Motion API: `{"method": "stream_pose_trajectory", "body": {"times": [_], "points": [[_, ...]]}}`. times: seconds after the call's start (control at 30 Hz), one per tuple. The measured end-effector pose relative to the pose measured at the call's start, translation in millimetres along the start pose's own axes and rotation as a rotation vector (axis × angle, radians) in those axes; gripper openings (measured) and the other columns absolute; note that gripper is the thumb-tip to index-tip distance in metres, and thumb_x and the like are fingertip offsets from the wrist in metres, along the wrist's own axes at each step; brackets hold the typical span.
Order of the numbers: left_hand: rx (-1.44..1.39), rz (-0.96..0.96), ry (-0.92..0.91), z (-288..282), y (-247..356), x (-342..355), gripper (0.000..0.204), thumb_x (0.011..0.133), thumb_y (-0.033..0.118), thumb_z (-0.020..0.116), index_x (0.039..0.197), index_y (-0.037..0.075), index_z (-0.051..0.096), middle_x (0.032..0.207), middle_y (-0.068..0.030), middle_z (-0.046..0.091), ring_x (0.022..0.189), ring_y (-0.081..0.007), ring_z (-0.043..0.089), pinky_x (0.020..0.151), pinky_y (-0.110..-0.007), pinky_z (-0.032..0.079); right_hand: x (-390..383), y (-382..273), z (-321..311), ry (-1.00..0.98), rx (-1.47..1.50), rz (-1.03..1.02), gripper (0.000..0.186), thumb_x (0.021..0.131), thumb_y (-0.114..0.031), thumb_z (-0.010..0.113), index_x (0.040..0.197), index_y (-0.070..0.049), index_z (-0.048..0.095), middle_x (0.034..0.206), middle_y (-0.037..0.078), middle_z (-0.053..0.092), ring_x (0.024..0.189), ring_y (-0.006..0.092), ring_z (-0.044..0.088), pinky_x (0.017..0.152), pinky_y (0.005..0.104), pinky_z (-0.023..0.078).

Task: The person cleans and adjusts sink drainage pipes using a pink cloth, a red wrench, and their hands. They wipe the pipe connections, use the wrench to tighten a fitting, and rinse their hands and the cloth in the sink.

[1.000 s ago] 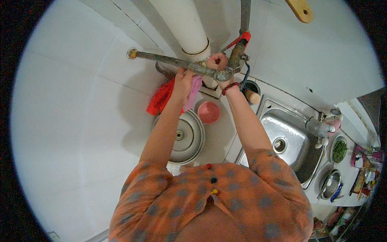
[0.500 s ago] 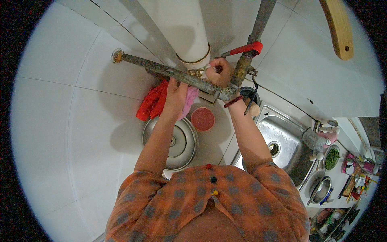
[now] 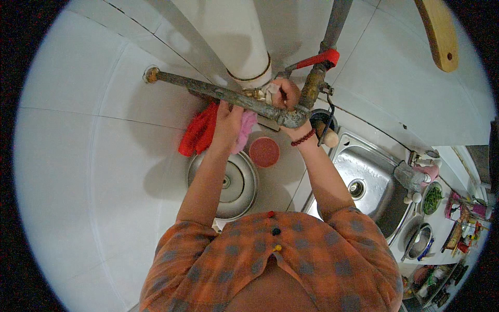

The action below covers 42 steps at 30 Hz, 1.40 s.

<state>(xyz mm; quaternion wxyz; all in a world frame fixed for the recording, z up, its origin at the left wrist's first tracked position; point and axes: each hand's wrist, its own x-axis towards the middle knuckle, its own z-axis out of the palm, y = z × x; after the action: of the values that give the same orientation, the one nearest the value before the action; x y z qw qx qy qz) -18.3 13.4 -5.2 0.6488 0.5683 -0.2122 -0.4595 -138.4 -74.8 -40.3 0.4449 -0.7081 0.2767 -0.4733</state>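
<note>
My left hand (image 3: 228, 126) reaches up to the underside of a corroded horizontal pipe (image 3: 202, 86), fingertips partly hidden by it, beside red cloth (image 3: 197, 131) and pink cloth (image 3: 245, 134). My right hand (image 3: 287, 93) is closed on a small white piece (image 3: 271, 89), too small to identify, beside a brass fitting (image 3: 253, 93), near the foot of a thick white pipe (image 3: 244, 41). The horizontal pipe meets an upright pipe (image 3: 314, 83), which has a red-handled valve (image 3: 327, 57) and a black-handled tap (image 3: 329, 112).
Below are a lidded steel pot (image 3: 239, 192), red bowl (image 3: 264, 152) and dark container (image 3: 317, 118). A steel sink (image 3: 378, 184) is at right, beside greens (image 3: 431, 199), a steel bowl (image 3: 420, 242) and cluttered items (image 3: 465, 223). A wooden board (image 3: 436, 31) hangs upper right.
The whole view shifted since a second ago as the head moved. My hands stay at the pipes; more of the white piece now shows at my right hand's fingers.
</note>
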Motion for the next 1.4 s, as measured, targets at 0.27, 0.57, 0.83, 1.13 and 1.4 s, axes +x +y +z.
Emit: {"method": "stream_pose_trajectory", "body": {"times": [0.27,0.57,0.83,1.13,1.4], "points": [[0.026,0.004,0.002,-4.4,-0.1,0.4,0.031,0.088,0.019,0.049,0.116,0.006,0.045,0.104,-0.0051,0.054,0.091,-0.0150,0.053,0.078,-0.028,0.045,-6.8,7.8,-8.3,-0.065,0.114,0.168,0.018,0.081,-0.010,0.055,0.097,-0.006,0.053,0.081,0.006,0.053,0.074,0.0173,0.051,0.070,0.0299,0.042],[0.029,0.026,-0.032,-4.0,-3.9,2.4,0.032,0.089,0.017,0.048,0.117,0.004,0.043,0.108,-0.0062,0.053,0.096,-0.0151,0.052,0.080,-0.027,0.044,10.1,-3.9,-5.9,0.008,0.011,-0.055,0.008,0.079,-0.010,0.055,0.083,-0.003,0.056,0.073,0.008,0.056,0.069,0.0219,0.054,0.064,0.0312,0.043],[0.030,0.006,-0.007,-4.4,2.6,-3.6,0.028,0.088,0.019,0.048,0.113,0.005,0.047,0.103,-0.0055,0.056,0.090,-0.0149,0.055,0.075,-0.028,0.046,-9.8,-23.8,-6.4,0.146,-0.008,0.145,0.014,0.074,-0.010,0.060,0.086,-0.003,0.056,0.074,0.008,0.055,0.068,0.0216,0.054,0.064,0.0304,0.043],[0.029,-0.051,0.089,13.9,19.5,-15.0,0.028,0.090,0.016,0.048,0.114,0.002,0.043,0.103,-0.0067,0.054,0.090,-0.0143,0.054,0.075,-0.025,0.047,-2.8,-30.0,9.9,0.204,-0.237,-0.335,0.015,0.073,-0.008,0.063,0.086,-0.006,0.057,0.086,0.010,0.057,0.083,0.0282,0.055,0.075,0.0381,0.044],[-0.012,-0.077,0.054,13.5,16.9,-12.2,0.026,0.090,0.014,0.047,0.113,0.002,0.043,0.103,-0.0066,0.054,0.088,-0.0141,0.055,0.072,-0.025,0.048,-8.5,-0.8,-1.6,0.086,-0.243,-0.122,0.008,0.078,-0.010,0.056,0.083,-0.004,0.056,0.080,0.011,0.058,0.080,0.0269,0.056,0.072,0.0360,0.044]]}}
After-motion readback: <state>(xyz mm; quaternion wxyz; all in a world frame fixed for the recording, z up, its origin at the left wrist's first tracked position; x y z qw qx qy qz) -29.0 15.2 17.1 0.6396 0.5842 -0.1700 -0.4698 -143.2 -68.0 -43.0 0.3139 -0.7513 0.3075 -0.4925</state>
